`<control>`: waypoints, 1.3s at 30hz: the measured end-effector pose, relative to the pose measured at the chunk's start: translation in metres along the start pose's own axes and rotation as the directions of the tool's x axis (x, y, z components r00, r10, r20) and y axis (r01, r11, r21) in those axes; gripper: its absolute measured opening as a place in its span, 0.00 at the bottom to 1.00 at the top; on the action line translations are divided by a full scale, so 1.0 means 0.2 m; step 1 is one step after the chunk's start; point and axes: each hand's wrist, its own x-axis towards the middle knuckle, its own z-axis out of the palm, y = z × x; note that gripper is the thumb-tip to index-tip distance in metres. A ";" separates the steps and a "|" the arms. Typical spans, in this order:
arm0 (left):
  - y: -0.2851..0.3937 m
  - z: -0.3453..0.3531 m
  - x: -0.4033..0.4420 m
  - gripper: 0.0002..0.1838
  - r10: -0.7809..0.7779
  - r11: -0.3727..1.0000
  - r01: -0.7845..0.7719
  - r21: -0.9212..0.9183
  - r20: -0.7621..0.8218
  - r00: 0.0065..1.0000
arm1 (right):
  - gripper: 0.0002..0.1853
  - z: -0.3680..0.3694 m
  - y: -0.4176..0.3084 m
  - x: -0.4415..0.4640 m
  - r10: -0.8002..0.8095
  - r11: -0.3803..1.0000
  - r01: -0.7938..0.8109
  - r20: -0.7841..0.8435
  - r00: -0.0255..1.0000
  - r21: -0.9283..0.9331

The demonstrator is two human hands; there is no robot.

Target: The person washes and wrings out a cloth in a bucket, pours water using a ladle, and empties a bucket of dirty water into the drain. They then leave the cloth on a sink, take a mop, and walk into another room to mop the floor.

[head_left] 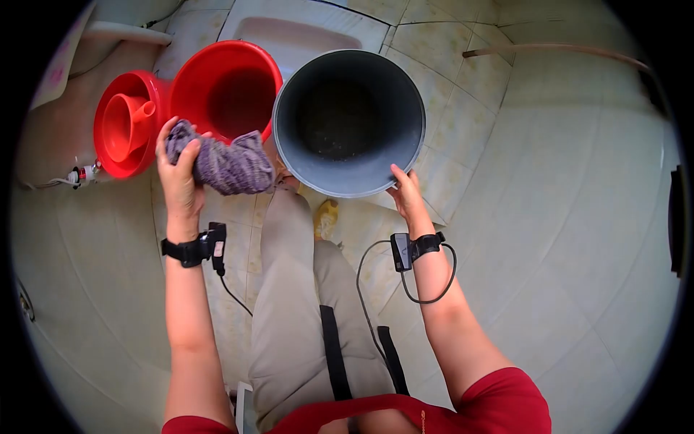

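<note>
Jutting past left grip (pixel 179 171), purple cloth (pixel 235 166) (bunched)

- This place looks like a washroom.
- The floor (pixel 444 130) has tiles.
- A white basin (pixel 303 32) is at the far side.
- A red bucket (pixel 206 76) stands at left.

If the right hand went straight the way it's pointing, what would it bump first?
The grey bucket: the right hand is at its rim, so it would push on that straight away. Beyond the rim, depth is hard to judge.
</note>
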 end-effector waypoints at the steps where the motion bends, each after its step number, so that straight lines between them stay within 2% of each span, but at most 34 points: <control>1: 0.01 -0.12 -0.01 0.28 0.016 1.000 -0.015 0.023 -0.053 0.998 | 0.29 -0.01 0.02 0.02 -0.002 1.000 0.003 -0.044 0.999 0.016; 5: 0.01 -0.53 -0.11 0.26 0.004 0.989 0.033 0.145 -0.247 0.969 | 0.23 -0.03 0.02 0.04 -0.063 0.997 0.062 -0.007 0.998 -0.045; 6: 0.00 -0.60 -0.16 0.26 0.010 0.989 0.027 0.144 -0.250 0.968 | 0.21 -0.02 0.02 0.03 -0.080 0.996 0.079 -0.017 0.997 -0.042; 7: 0.02 -0.67 -0.20 0.25 0.004 0.973 0.056 0.226 -0.258 0.966 | 0.19 0.00 0.00 0.02 -0.088 0.995 0.087 -0.030 0.996 -0.051; 8: 0.02 -0.73 -0.25 0.25 -0.002 0.948 0.087 0.307 -0.267 0.964 | 0.19 0.02 -0.01 0.00 -0.081 0.995 0.079 -0.026 0.996 -0.063; 12: -0.01 -0.90 -0.38 0.23 -0.040 0.877 0.209 0.432 -0.369 0.929 | 0.19 0.12 -0.13 -0.03 -0.054 0.998 0.053 -0.042 0.998 -0.014; 18: -0.20 -1.20 -0.49 0.23 -0.082 0.832 0.290 0.472 -0.413 0.907 | 0.25 0.23 -0.23 -0.05 0.002 0.991 -0.014 -0.090 0.996 -0.135; 21: -0.22 -1.24 -0.50 0.23 -0.098 0.814 0.317 0.486 -0.423 0.901 | 0.25 0.18 -0.24 -0.03 -0.005 0.977 -0.031 -0.168 0.986 -0.213; 24: -0.28 -1.30 -0.50 0.23 -0.080 0.768 0.326 0.551 -0.422 0.903 | 0.30 0.16 -0.29 -0.07 -0.036 0.966 -0.019 -0.205 0.978 -0.258; 27: -0.27 -1.29 -0.49 0.23 -0.122 0.733 0.363 0.575 -0.415 0.902 | 0.32 0.07 -0.30 -0.06 -0.058 0.965 -0.006 -0.237 0.970 -0.262; 29: -0.23 -1.22 -0.47 0.23 -0.213 0.728 0.426 0.536 -0.415 0.885 | 0.31 0.03 -0.35 -0.09 -0.087 0.950 -0.003 -0.273 0.958 -0.311; 34: -0.21 -1.15 -0.41 0.22 -0.227 0.731 0.426 0.533 -0.400 0.888 | 0.28 0.01 -0.43 -0.09 -0.097 0.930 -0.024 -0.307 0.947 -0.368; 39: -0.19 -1.12 -0.43 0.23 -0.226 0.719 0.383 0.581 -0.326 0.918 | 0.32 0.03 -0.45 -0.06 -0.113 0.909 -0.035 -0.325 0.939 -0.416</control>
